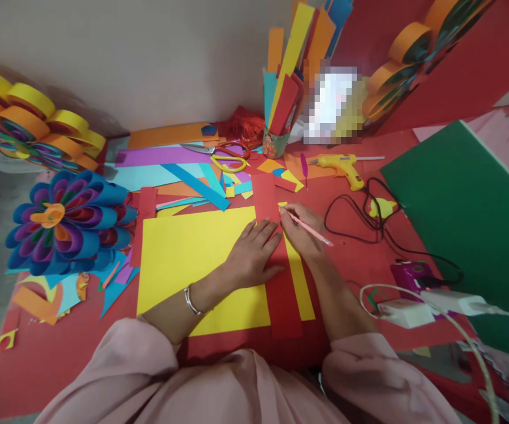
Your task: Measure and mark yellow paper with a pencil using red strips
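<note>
A large yellow sheet [192, 247] lies on the red table in front of me. Across its right part runs a long red strip [283, 294], which sticks out past the sheet's top and bottom edges. My left hand [254, 250] rests flat with fingers apart, pressing on the strip and the sheet. Between the fingers of my right hand [301, 229] is a pink pencil [314, 229]; its tip end is at the strip's right edge near the top of the sheet.
Scissors [228, 156], paper scraps and a cup of strips [276, 144] stand behind. A paper flower [64, 224] is left. Right are a glue gun [340, 165], black cable, white plugs [407, 312] and a green board [466, 224].
</note>
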`<act>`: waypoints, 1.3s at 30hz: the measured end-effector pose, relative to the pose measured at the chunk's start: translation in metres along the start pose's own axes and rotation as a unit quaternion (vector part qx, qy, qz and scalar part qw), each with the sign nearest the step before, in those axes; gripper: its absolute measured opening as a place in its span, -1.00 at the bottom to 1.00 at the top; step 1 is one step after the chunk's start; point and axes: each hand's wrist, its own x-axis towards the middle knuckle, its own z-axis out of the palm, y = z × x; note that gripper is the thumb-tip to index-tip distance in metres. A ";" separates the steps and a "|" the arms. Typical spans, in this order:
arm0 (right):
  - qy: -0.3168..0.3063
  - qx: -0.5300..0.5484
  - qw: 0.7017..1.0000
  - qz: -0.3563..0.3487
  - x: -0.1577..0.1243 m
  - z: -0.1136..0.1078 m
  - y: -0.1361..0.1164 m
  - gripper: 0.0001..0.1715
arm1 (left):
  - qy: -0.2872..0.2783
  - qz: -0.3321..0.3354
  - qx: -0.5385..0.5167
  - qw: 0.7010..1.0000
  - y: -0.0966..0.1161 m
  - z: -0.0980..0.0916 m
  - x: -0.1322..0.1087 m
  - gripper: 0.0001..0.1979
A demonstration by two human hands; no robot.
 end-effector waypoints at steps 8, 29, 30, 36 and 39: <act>0.008 0.004 1.000 -0.008 -0.002 -0.001 0.000 -0.72 | -0.006 -0.005 -0.012 1.000 0.001 -0.002 0.001 -0.24; -0.016 -0.005 1.000 -0.003 -0.001 0.000 0.003 -0.71 | 0.002 0.000 -0.009 1.000 0.001 0.000 0.000 -0.22; -0.017 -0.004 1.000 0.000 -0.002 0.000 0.003 -0.72 | 0.002 0.001 -0.008 1.000 0.000 0.001 -0.001 -0.18; -0.018 0.000 1.000 0.008 -0.012 -0.006 0.000 -0.72 | 0.007 0.001 -0.010 1.000 0.000 0.003 -0.002 0.04; -0.015 -0.001 1.000 0.015 -0.019 -0.008 0.001 -0.72 | 0.000 -0.003 -0.010 1.000 0.001 0.002 -0.001 0.06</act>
